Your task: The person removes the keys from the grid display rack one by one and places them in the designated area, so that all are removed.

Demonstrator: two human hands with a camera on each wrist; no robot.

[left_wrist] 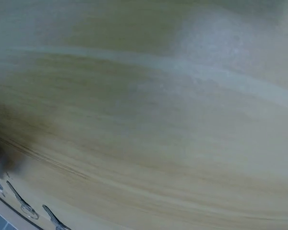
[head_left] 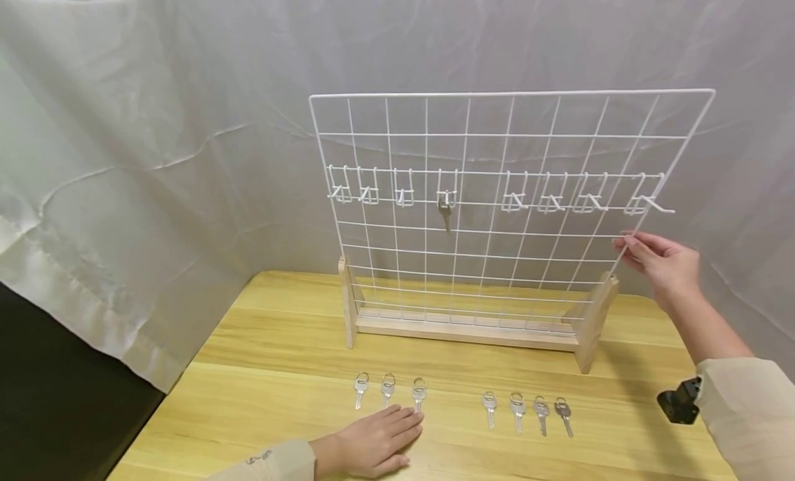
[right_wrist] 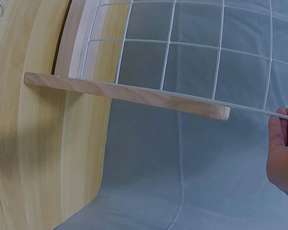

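Note:
My right hand [head_left: 671, 267] pinches the right edge wire of a white wire grid rack [head_left: 512, 93], between thumb and fingers; the right wrist view shows this grip just beyond the wooden side leg [right_wrist: 134, 94]. Flat on the table lies my left hand [head_left: 379, 443], its fingers straight and its fingertips at the lower end of a silver key [head_left: 419, 390]. Two more keys, a left one [head_left: 361, 388] and a middle one [head_left: 388, 386], lie beside it. A single key [head_left: 444, 215] hangs from one of the rack's white hooks [head_left: 404, 197].
Several keys [head_left: 517, 410] with rings lie in a row on the right part of the wooden table [head_left: 261, 370]. The rack stands on a wooden base [head_left: 466, 330] in front of a grey curtain [head_left: 217, 87]. A black device [head_left: 680, 401] sits at my right sleeve.

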